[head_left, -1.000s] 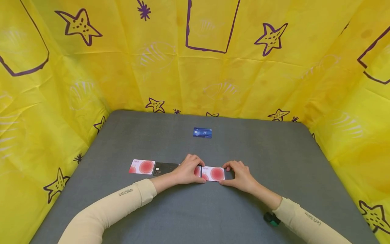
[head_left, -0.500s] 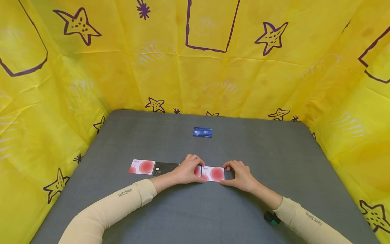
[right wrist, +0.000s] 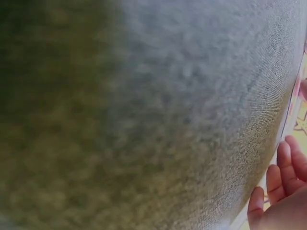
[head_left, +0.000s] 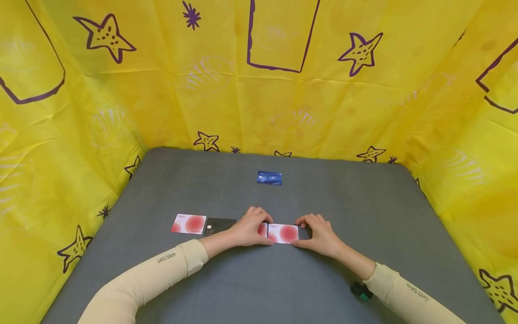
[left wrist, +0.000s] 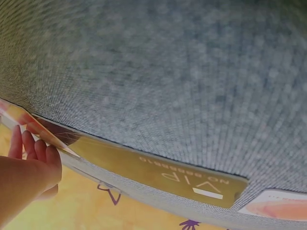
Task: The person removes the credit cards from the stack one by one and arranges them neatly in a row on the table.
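Observation:
A row of cards lies flat on the grey table. Its right end is a pink-and-white card [head_left: 283,233] with a red circle. My left hand [head_left: 252,228] pinches this card's left end, thumb at the near edge and fingers at the far edge. Under that hand a second pink-and-white card [head_left: 262,230] is mostly hidden. My right hand [head_left: 319,234] pinches the right end, thumb near and index finger far. Further left lie a black VIP card [head_left: 220,226] and another pink-and-white card [head_left: 189,224]. The left wrist view shows the black card [left wrist: 163,172] beside the left hand [left wrist: 33,167].
A blue VIP card [head_left: 269,177] lies by itself farther back on the grey table [head_left: 283,288]. Yellow cloth [head_left: 243,103] with starfish drawings surrounds the table's back and sides. A small black-and-green object [head_left: 361,291] sits by the right sleeve.
Both hands stay at the two ends of the right-hand card, and the cards keep their places. Only the head view shifts slightly.

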`<act>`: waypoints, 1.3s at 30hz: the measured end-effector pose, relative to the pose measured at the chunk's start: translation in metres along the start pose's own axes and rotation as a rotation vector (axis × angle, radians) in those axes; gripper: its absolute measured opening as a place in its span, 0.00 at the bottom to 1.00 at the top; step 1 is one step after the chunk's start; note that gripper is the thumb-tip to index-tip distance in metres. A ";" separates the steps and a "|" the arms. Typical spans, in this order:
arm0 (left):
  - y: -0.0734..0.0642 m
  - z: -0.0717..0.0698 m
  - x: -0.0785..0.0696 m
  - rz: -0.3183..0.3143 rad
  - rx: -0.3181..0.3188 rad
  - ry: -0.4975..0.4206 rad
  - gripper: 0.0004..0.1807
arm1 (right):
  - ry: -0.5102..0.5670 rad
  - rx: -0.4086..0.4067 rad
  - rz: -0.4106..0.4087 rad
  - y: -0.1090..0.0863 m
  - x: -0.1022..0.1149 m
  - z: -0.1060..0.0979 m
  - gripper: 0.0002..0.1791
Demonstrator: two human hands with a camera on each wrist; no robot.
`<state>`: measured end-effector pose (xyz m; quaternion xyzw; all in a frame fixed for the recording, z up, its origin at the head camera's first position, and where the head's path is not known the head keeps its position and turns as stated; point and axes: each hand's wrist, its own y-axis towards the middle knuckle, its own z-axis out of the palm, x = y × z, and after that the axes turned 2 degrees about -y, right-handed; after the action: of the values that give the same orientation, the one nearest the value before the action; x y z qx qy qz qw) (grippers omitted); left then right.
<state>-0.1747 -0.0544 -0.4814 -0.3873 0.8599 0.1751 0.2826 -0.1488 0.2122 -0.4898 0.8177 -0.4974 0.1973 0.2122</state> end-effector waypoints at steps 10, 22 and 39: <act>0.002 0.000 0.004 0.018 -0.015 -0.003 0.26 | 0.049 -0.016 -0.029 0.009 0.002 0.004 0.29; 0.005 -0.005 0.008 0.013 -0.072 -0.101 0.25 | 0.137 -0.016 0.018 0.023 0.005 0.003 0.25; 0.022 -0.015 0.018 -0.106 -0.121 -0.180 0.26 | 0.236 -0.015 0.089 0.047 0.005 0.007 0.25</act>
<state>-0.2061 -0.0587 -0.4786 -0.4311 0.7973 0.2457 0.3437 -0.1880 0.1852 -0.4863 0.7643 -0.5061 0.2976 0.2667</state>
